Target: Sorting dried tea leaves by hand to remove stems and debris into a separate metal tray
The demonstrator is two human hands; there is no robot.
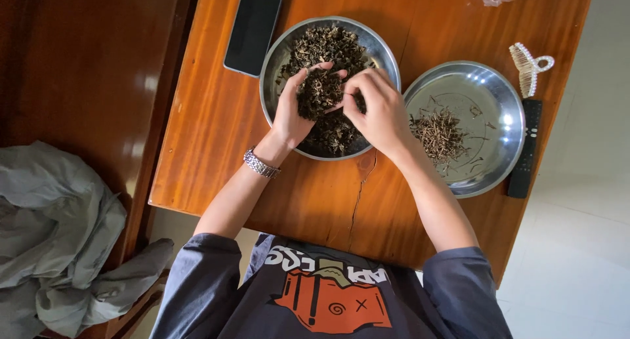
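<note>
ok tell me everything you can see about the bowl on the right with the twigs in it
The right bowl is a round, shallow dish of shiny silver metal with a wide rim, sitting flat on the wooden table. It holds a small heap of thin brown twigs on its left side, with a few stray bits scattered across the bare bottom. Its rim sits right beside the fuller left bowl. The right hand reaches past its left edge. A dark remote lies along its right side.

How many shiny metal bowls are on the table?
2. One metal bowl full of dark dried leaves sits under both hands; the other metal bowl, to its right, holds a small pile of stems. None seem hidden.
</note>
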